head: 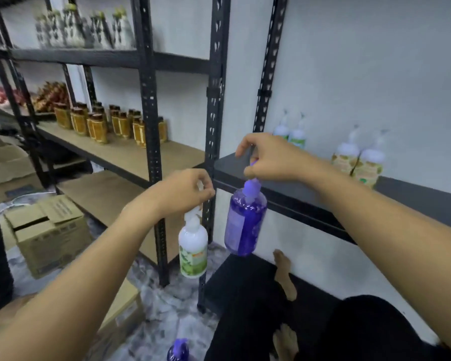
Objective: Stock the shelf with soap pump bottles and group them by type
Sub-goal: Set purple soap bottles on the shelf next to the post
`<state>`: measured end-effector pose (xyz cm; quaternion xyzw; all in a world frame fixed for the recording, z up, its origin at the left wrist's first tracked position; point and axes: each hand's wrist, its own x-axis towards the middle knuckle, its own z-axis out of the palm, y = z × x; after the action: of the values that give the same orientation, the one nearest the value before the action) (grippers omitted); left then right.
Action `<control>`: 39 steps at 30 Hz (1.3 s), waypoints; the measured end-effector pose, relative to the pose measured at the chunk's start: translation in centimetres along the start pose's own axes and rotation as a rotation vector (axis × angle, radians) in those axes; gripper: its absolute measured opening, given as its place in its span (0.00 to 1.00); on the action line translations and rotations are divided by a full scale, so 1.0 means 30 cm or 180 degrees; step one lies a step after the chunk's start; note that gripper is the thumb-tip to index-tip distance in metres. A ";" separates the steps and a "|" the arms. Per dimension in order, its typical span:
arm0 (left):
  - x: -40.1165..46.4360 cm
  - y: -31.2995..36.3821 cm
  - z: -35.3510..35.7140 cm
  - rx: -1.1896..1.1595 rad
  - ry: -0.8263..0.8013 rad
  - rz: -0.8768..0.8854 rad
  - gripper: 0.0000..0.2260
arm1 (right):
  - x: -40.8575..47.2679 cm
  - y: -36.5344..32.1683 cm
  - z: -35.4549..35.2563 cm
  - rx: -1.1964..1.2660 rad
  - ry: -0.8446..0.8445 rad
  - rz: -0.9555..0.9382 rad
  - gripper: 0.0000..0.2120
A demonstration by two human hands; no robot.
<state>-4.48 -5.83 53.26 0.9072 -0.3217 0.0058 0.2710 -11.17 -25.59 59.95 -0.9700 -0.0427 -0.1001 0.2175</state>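
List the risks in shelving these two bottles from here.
1. Left hand and right hand pinch the white bottle and purple bottle only by their pumps; either might slip.
2. The purple bottle hangs below the shelf edge and could knock it when lifted.

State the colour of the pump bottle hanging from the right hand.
Translucent purple pump bottle; head view.

white btl & purple btl hanging upright, below shelf edge

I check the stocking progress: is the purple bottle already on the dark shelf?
Not yet. The purple bottle hangs by its pump from the right hand, in front of the dark shelf.
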 end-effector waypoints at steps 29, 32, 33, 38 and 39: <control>0.663 1.142 0.144 -0.0311 -0.0046 0.2041 0.08 | -0.495 0.768 -0.907 -0.0208 0.1359 0.1876 0.14; 0.702 1.228 0.208 -0.0342 -0.0139 0.2151 0.10 | -0.551 0.852 -0.939 -0.0244 0.1440 0.2027 0.14; 0.714 1.254 0.230 -0.0352 -0.0156 0.2185 0.10 | -0.567 0.879 -0.946 -0.0262 0.1455 0.2065 0.14; 0.767 1.361 0.335 -0.0337 -0.0255 0.2340 0.12 | -0.628 1.003 -0.973 -0.0271 0.1564 0.2222 0.15; 0.775 1.377 0.353 -0.0335 -0.0277 0.2370 0.12 | -0.637 1.026 -0.977 -0.0266 0.1588 0.2257 0.15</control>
<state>-12.03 -51.27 68.69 0.7124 -0.6404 0.0488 0.2826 -31.09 -66.73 69.11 -0.8787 0.3509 -0.2522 0.2027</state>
